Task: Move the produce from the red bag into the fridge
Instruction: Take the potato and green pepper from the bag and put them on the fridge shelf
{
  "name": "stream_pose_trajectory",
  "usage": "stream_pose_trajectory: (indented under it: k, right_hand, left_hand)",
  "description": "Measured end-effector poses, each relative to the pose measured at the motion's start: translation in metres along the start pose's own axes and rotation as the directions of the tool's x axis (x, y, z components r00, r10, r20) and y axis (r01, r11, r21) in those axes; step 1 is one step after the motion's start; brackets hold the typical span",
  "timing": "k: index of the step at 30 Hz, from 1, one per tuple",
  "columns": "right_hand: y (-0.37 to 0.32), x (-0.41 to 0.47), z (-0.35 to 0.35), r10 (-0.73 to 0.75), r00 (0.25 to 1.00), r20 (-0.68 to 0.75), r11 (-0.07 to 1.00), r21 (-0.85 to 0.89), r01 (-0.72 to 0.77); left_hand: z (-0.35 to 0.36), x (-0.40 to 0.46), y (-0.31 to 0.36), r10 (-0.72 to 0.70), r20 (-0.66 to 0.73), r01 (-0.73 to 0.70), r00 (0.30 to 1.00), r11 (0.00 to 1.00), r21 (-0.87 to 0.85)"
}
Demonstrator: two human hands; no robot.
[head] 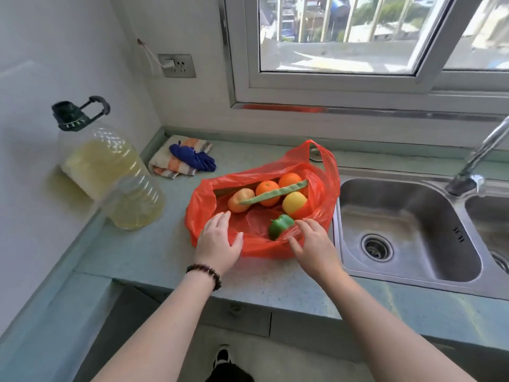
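Observation:
The red plastic bag lies open on the green counter beside the sink. Inside it I see two oranges, a yellow-orange fruit, a pale orange fruit, a long green bean pod and a green pepper. My left hand rests flat on the bag's near left rim, fingers straight. My right hand touches the bag's near right rim next to the green pepper, fingers relaxed. No fridge is in view.
A large bottle of yellow oil with a dark cap stands at the left. A folded cloth with a blue glove lies at the back. A steel sink and tap are at the right, under a window.

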State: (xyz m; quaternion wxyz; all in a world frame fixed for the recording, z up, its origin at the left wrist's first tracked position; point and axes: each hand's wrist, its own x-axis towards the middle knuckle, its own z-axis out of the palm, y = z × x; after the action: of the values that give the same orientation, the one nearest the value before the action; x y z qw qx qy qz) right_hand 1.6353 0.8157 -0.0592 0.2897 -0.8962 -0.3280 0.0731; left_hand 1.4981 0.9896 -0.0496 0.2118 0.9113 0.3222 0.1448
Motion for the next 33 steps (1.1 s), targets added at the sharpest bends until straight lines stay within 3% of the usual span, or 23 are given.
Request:
stream_pose_trajectory:
  k: [5,12,21,33]
  right_hand:
    - [-0.029,0.031,0.032,0.096,0.995,-0.018,0.995,0.0,-0.096]
    - [-0.04,0.054,0.057,0.251,0.968,-0.031,0.962,-0.106,-0.253]
    - [-0.028,0.055,0.074,0.343,0.939,-0.008,0.925,-0.17,-0.34]
    - [-0.028,0.046,0.075,0.325,0.938,-0.118,0.938,-0.088,-0.336]
  left_hand:
    - [0.002,0.071,-0.042,0.168,0.061,-0.169,0.984,0.986,0.009]
    - [0.027,0.145,-0.069,0.385,0.237,-0.411,0.892,0.909,0.072]
    - [0.061,0.172,-0.082,0.333,0.421,-0.387,0.844,0.921,0.046]
    - [0.057,0.161,-0.079,0.342,0.244,-0.342,0.908,0.939,-0.042]
